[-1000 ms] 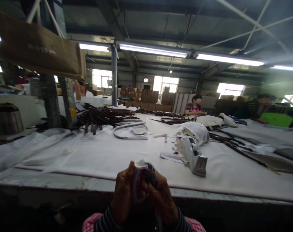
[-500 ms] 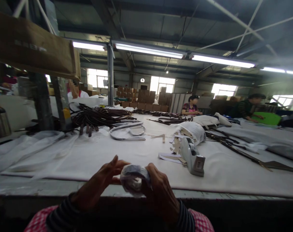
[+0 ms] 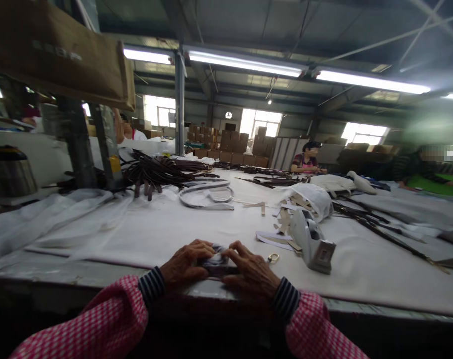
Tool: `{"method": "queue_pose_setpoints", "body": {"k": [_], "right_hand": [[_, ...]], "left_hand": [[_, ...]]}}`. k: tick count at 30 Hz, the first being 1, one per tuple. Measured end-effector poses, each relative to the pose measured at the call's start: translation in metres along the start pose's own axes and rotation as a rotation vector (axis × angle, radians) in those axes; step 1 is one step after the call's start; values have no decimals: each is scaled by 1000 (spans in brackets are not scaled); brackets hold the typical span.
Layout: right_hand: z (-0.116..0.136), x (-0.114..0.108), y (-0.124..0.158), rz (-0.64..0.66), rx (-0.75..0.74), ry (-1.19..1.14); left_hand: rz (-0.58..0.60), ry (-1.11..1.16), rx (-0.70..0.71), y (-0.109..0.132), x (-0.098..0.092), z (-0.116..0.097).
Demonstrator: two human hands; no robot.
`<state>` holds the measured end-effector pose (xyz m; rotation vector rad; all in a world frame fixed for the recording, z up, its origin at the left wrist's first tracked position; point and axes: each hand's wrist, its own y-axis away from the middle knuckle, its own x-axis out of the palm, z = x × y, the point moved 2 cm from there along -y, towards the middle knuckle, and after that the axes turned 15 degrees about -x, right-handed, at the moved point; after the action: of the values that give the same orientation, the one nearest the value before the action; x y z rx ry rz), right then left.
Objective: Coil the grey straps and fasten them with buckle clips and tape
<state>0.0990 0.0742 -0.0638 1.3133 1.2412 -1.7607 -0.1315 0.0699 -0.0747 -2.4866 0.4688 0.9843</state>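
Observation:
At the near edge of the white-covered table, a small grey-and-white roll (image 3: pixel 216 257) sits low between my hands. It looks wrapped in thin film, and what lies inside cannot be made out. My left hand (image 3: pixel 187 264) grips its left side, fingers curled over the top. From the right, my right hand (image 3: pixel 250 269) presses on it with bent fingers. Just beyond the right hand lies a small gold-coloured metal clasp (image 3: pixel 273 258). A grey tape dispenser (image 3: pixel 314 244) stands farther right.
Paper strips (image 3: pixel 274 240) lie beside the dispenser, in front of a white bag (image 3: pixel 314 199). A grey looped strap (image 3: pixel 206 194) and a heap of dark straps (image 3: pixel 162 169) are farther back. A metal flask (image 3: pixel 13 172) stands left. A co-worker (image 3: pixel 308 159) sits across the table.
The roll has gone from being held up with its hole facing me to lying low at the table edge. Both hands have closed in on it. The gold clasp has come into view.

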Motion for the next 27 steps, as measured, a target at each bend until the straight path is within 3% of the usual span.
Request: {"method": "queue_pose_setpoints", "body": {"k": [2,7,14,17,20,23,27], "right_hand": [[-4,-7,4,61,-6,-79],[-24,-15,-5,156,-25,38],[-38,4,-33,48,-13,-68],[-30,16,-40,-13,43,-67],[-23,21,-40,-61,71,-78],[-28,17,-35,-55,65,-120],[-46,4,-27,-28,33,-177]], "left_hand": [[27,31,0,0,1,6],[133,47,10,-14,-13,4],[210,-242,-13,-36,-34,14],[148,-412,-60,-41,-28,0],[66,-430,-108,-42,-13,-14],[82,-378,-102,-41,-5,-16],[138,-314,-78,-42,-11,-5]]}}
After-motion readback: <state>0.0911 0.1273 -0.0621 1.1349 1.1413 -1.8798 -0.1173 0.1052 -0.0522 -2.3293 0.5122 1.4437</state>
